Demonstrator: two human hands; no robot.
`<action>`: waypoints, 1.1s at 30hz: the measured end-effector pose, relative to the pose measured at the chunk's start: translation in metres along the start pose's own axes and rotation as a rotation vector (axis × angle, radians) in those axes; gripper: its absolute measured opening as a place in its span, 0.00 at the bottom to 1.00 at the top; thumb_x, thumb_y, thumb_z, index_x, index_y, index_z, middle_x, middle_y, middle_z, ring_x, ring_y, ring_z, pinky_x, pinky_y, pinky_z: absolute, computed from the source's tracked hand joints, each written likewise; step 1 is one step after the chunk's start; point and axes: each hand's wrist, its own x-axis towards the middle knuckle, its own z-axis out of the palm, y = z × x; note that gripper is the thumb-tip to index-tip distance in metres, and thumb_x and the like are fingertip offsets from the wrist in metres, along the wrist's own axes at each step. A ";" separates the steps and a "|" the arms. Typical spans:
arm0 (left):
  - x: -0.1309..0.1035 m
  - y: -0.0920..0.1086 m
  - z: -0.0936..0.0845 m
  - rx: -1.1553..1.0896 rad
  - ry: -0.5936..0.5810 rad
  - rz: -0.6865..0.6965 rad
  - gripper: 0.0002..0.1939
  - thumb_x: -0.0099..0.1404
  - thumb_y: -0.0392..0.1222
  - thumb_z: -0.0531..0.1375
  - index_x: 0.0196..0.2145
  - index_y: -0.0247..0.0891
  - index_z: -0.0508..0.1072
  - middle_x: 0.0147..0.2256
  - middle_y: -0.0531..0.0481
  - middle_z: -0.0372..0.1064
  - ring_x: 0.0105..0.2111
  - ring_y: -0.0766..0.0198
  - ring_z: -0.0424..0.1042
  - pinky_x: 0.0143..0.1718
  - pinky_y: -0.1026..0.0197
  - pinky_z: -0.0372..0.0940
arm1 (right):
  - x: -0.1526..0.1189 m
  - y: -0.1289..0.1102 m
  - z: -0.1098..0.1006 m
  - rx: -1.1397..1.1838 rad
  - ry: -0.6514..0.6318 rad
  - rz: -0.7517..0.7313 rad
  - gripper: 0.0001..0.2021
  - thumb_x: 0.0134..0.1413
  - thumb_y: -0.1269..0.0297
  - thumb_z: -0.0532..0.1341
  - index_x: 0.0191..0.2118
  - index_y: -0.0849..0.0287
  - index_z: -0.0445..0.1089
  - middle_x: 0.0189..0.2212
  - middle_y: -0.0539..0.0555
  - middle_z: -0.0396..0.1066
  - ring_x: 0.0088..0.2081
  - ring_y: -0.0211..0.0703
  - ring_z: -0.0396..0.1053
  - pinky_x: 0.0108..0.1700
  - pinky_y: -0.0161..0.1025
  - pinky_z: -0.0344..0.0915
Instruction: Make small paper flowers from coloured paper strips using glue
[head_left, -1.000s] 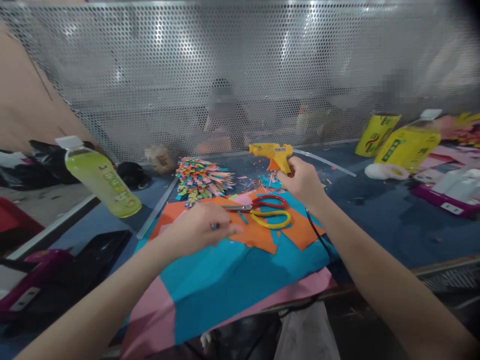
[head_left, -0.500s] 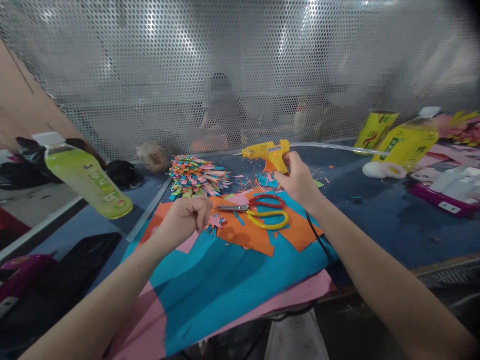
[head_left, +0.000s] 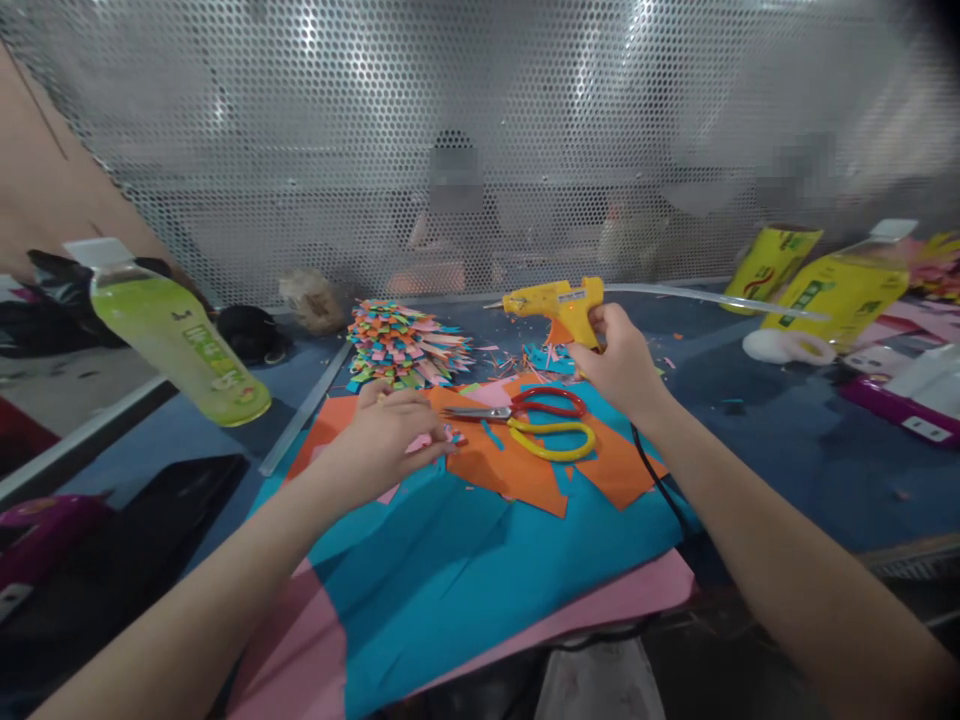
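Note:
My right hand (head_left: pixel 622 362) grips the handle of a yellow hot glue gun (head_left: pixel 559 302), its nozzle pointing left above the table. My left hand (head_left: pixel 390 440) reaches over a small pink and blue fringed paper piece (head_left: pixel 455 437), fingers apart and partly covering it; whether they press on it is unclear. Scissors (head_left: pixel 551 424) with one red and one yellow handle lie between the hands on orange paper (head_left: pixel 510 480). Behind my left hand stands a cone-shaped bundle of multicoloured fringed paper (head_left: pixel 405 345).
Blue paper (head_left: pixel 450 580) covers the near table edge. A green drink bottle (head_left: pixel 180 340) leans at left beside a clear ruler (head_left: pixel 304 415). Yellow bottles (head_left: pixel 844 290) and a white roll (head_left: pixel 784 347) stand right. A perforated metal screen (head_left: pixel 525 130) closes the back. The glue gun's cord (head_left: pixel 652 475) hangs down.
My left hand has opened from a curled shape and moved over the small fringed paper piece. The glue gun stays in my right hand. The whole view has shifted slightly.

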 end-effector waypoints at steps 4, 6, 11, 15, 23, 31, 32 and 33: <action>0.000 -0.011 0.010 0.213 -0.002 0.033 0.23 0.54 0.50 0.58 0.48 0.45 0.64 0.36 0.49 0.71 0.40 0.56 0.66 0.46 0.51 0.49 | -0.002 0.002 0.005 0.069 -0.059 0.065 0.15 0.37 0.69 0.58 0.31 0.56 0.50 0.26 0.51 0.65 0.26 0.40 0.66 0.26 0.38 0.61; 0.000 -0.012 0.015 0.283 -0.017 0.057 0.24 0.55 0.50 0.57 0.49 0.45 0.63 0.34 0.49 0.71 0.37 0.56 0.67 0.44 0.52 0.50 | -0.003 0.002 0.007 0.136 -0.120 0.117 0.17 0.35 0.69 0.59 0.32 0.56 0.49 0.22 0.48 0.64 0.23 0.39 0.65 0.24 0.37 0.61; 0.000 -0.013 0.019 0.258 0.027 0.060 0.16 0.58 0.46 0.55 0.44 0.43 0.69 0.32 0.48 0.72 0.34 0.58 0.68 0.41 0.55 0.54 | -0.010 -0.007 0.010 0.240 -0.181 0.135 0.19 0.37 0.64 0.60 0.33 0.55 0.47 0.21 0.46 0.62 0.19 0.36 0.62 0.20 0.36 0.59; 0.000 -0.014 0.018 -0.051 0.142 -0.128 0.10 0.55 0.45 0.57 0.33 0.40 0.73 0.30 0.49 0.73 0.30 0.61 0.69 0.33 0.60 0.60 | -0.014 -0.016 0.009 0.122 -0.066 0.060 0.23 0.34 0.58 0.64 0.34 0.56 0.51 0.28 0.52 0.66 0.29 0.42 0.67 0.27 0.39 0.63; 0.003 -0.009 0.002 -1.028 0.489 -0.492 0.13 0.44 0.43 0.66 0.28 0.33 0.72 0.25 0.49 0.72 0.26 0.66 0.70 0.29 0.64 0.64 | -0.029 -0.023 0.010 0.040 -0.164 -0.069 0.23 0.35 0.60 0.63 0.39 0.55 0.53 0.28 0.50 0.65 0.23 0.38 0.65 0.22 0.35 0.61; 0.002 -0.011 0.001 -1.149 0.510 -0.564 0.12 0.43 0.39 0.67 0.27 0.32 0.72 0.23 0.50 0.71 0.23 0.70 0.69 0.26 0.67 0.64 | -0.039 -0.025 0.015 -0.082 -0.254 -0.120 0.24 0.37 0.60 0.62 0.41 0.55 0.51 0.22 0.47 0.63 0.21 0.38 0.64 0.21 0.34 0.58; 0.002 -0.011 0.001 -1.146 0.511 -0.562 0.12 0.43 0.39 0.67 0.27 0.32 0.72 0.23 0.50 0.71 0.23 0.70 0.69 0.25 0.67 0.64 | -0.039 -0.025 0.015 -0.088 -0.251 -0.119 0.24 0.37 0.60 0.62 0.41 0.55 0.51 0.22 0.47 0.63 0.21 0.38 0.64 0.21 0.34 0.57; 0.002 -0.011 0.001 -1.144 0.508 -0.558 0.12 0.43 0.39 0.67 0.27 0.32 0.72 0.23 0.50 0.71 0.23 0.70 0.69 0.25 0.67 0.64 | -0.039 -0.024 0.015 -0.094 -0.247 -0.120 0.24 0.37 0.60 0.62 0.41 0.55 0.51 0.22 0.47 0.63 0.21 0.38 0.64 0.21 0.34 0.57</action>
